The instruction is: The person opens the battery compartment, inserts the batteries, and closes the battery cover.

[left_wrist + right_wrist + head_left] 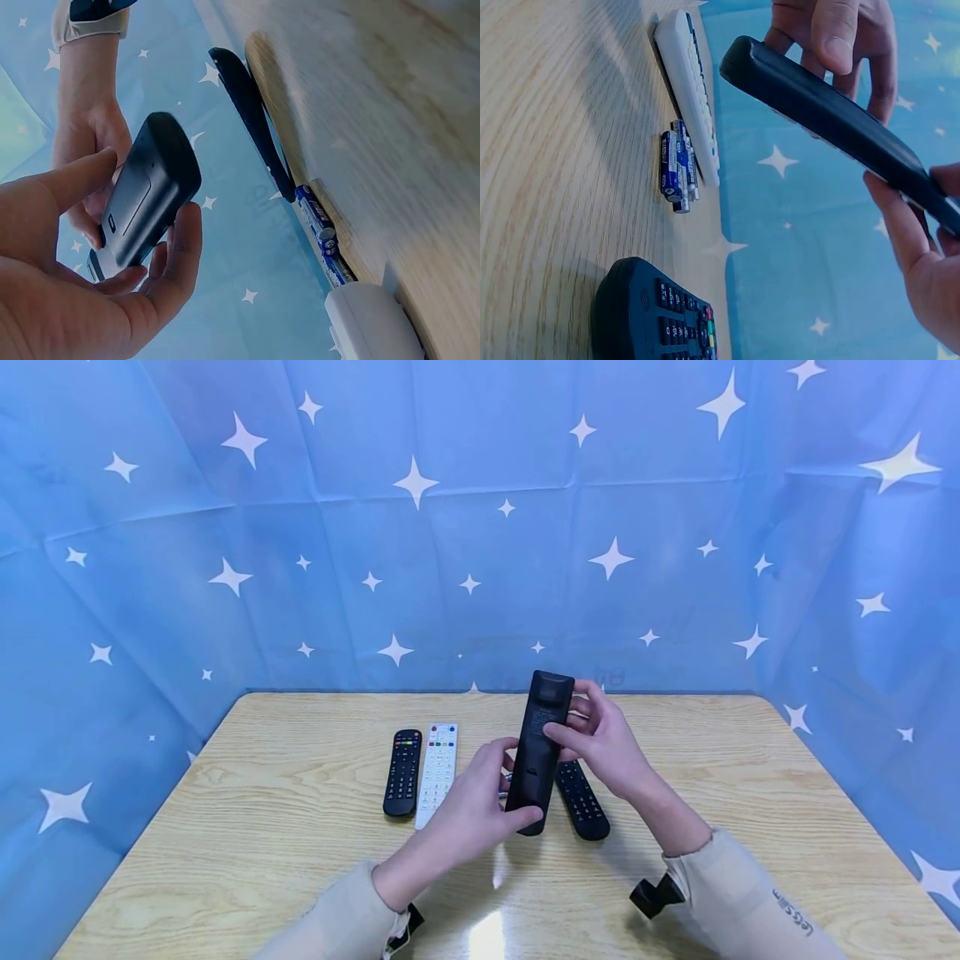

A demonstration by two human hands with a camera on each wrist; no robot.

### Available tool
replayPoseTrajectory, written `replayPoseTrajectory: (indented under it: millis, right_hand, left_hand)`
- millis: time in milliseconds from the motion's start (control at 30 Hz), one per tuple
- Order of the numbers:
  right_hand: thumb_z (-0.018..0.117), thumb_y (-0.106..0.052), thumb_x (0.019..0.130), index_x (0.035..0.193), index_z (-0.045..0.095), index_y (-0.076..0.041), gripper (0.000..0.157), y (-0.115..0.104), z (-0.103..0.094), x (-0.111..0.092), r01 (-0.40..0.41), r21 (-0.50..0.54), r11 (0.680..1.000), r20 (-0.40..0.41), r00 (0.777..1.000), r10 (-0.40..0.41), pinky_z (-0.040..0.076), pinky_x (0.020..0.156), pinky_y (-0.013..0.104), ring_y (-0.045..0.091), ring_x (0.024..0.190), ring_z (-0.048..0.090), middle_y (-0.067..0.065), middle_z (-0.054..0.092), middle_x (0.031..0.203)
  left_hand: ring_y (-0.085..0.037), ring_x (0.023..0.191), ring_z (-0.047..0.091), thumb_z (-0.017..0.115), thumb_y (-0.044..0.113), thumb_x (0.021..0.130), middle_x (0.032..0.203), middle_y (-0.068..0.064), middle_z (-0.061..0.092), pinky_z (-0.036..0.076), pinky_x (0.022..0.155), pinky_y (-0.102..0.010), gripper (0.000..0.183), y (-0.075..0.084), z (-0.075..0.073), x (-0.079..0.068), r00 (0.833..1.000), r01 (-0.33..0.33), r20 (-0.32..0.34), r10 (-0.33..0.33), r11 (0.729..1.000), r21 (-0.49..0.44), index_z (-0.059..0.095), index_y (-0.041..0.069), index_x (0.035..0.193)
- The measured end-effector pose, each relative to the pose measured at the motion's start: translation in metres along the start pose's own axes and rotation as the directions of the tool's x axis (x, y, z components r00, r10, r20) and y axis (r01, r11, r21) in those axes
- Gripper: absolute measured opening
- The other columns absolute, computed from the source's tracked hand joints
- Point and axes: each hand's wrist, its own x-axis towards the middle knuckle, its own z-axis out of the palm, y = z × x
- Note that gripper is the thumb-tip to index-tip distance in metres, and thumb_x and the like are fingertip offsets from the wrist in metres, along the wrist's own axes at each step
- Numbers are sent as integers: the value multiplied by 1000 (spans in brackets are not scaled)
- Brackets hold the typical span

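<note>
A black remote control [531,768] is held up over the table with its back facing the head camera. Its battery cover [137,202] is in place, with a small latch notch visible. My left hand [474,797] grips the lower end, thumb along one edge and fingers beneath. Around the upper part, my right hand [606,745] pinches the remote between a thumb on its back and fingers at the far side. Several blue-and-silver batteries [676,166] lie on the table behind it, mostly hidden from the head view.
To the left lie a black remote [402,772] and a white remote [438,768], side by side. Another black remote [583,803] rests to the right, partly behind the held one. The wooden table [285,827] ends at a blue starry curtain [465,527].
</note>
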Motion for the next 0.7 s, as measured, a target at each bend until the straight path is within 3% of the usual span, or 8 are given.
replayPoseTrajectory:
  millis: [467,700]
  right_hand:
    - [68,-3,98,142,36,0,54,-2,3,0,-11,22,1000,-35,999,11,62,74,43,22,104,70,27,58,126]
    - [69,-6,98,143,37,-1,56,-2,4,0,-26,28,999,-42,999,27,62,75,43,22,106,69,25,57,124]
  left_hand:
    - [-21,101,59,89,31,82,124,-8,52,54,85,-37,97,2,10,0,999,0,-46,9,985,175,33,7,156]
    - [-21,105,58,86,27,84,128,-10,52,53,87,-38,95,2,11,-1,999,7,-48,2,985,171,30,6,158]
